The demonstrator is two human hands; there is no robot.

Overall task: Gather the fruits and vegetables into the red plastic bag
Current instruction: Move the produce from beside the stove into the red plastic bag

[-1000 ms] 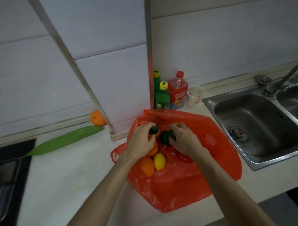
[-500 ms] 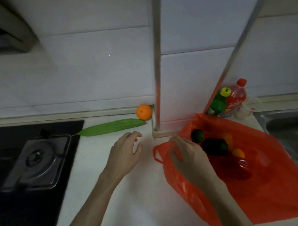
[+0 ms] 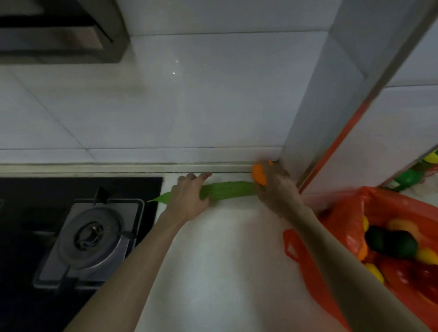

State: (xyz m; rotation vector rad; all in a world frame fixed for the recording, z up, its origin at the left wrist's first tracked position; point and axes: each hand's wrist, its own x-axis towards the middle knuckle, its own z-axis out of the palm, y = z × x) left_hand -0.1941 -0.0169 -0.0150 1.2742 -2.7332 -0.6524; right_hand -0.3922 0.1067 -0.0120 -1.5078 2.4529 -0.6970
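Note:
A long green bitter gourd lies on the white counter along the back wall. My left hand lies over its left part, fingers curled around it. My right hand covers the gourd's right end and closes on a small orange in the wall corner. The red plastic bag lies open at the right, holding dark green, yellow, orange and red produce.
A black gas hob with a burner fills the left. A range hood hangs at the upper left. A tiled pillar stands beside the orange, and green bottles stand behind the bag.
The view swung left. Both hands left the bag and reached to the back wall: the left onto the gourd, the right onto the orange.

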